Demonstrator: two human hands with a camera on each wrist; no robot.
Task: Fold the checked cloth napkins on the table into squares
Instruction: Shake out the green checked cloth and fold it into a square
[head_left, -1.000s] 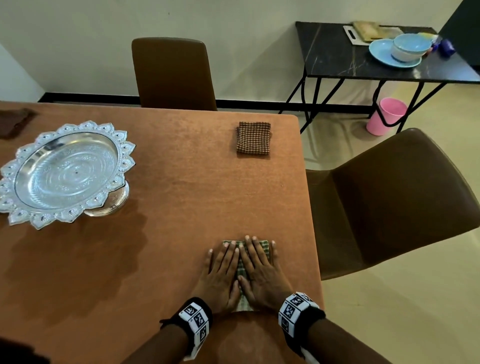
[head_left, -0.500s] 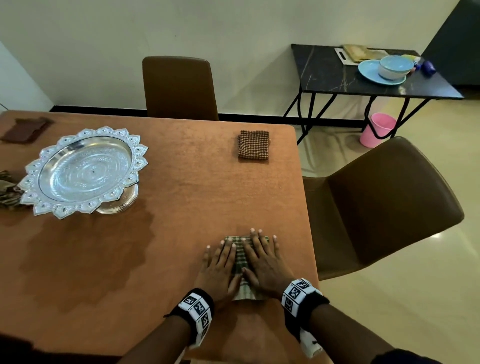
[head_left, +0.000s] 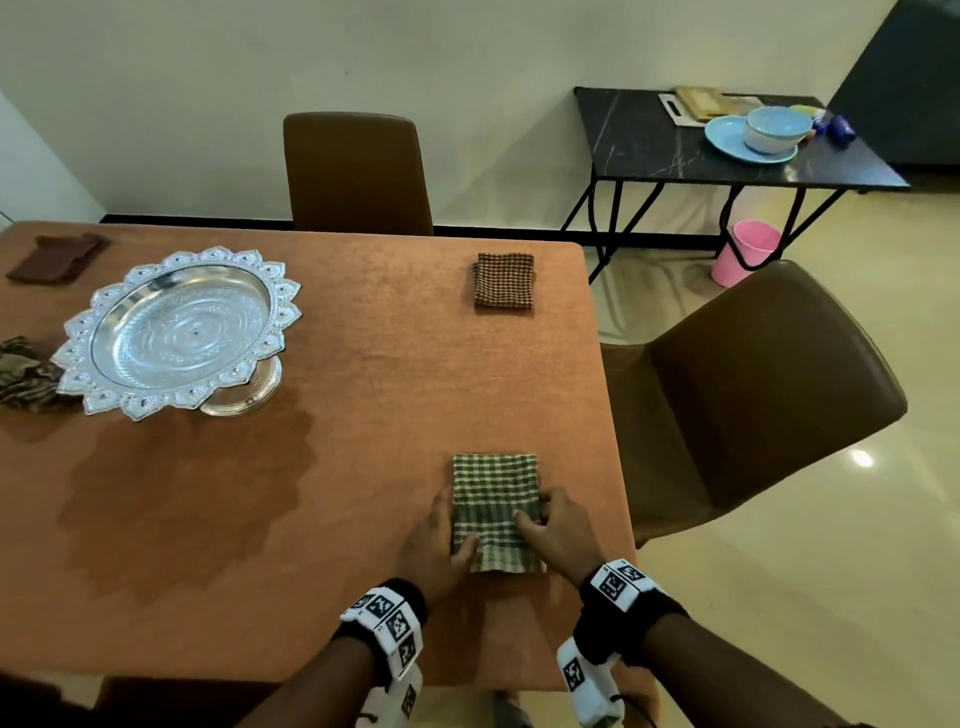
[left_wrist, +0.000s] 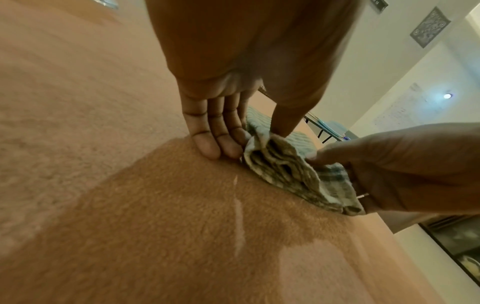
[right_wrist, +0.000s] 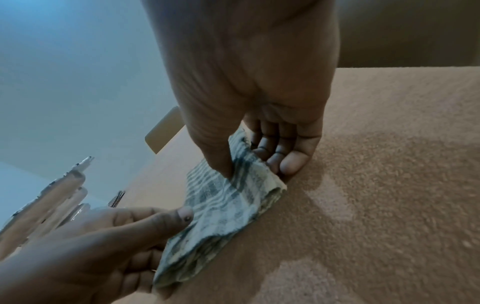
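Observation:
A green checked napkin (head_left: 496, 512), folded into a thick rectangle, lies near the front right of the orange table (head_left: 363, 415). My left hand (head_left: 457, 540) pinches its left edge, thumb on top and fingers tucked at the side, as the left wrist view shows (left_wrist: 249, 142). On the opposite edge my right hand (head_left: 530, 519) pinches the same way (right_wrist: 255, 170). The near end of the napkin (left_wrist: 283, 166) is lifted slightly and its layers (right_wrist: 221, 216) show. A brown checked napkin (head_left: 504, 280) sits folded square at the far right of the table.
A silver pedestal tray (head_left: 176, 332) stands at the left, with a crumpled cloth (head_left: 21, 374) beside it and a dark folded cloth (head_left: 57, 257) behind. Brown chairs stand at the far side (head_left: 358, 171) and right (head_left: 753, 395). The table's right edge is close to the napkin.
Both hands pressed flat on top of the green napkin before. Now they have slid apart to its left and right edges and pinch them. More of the napkin shows.

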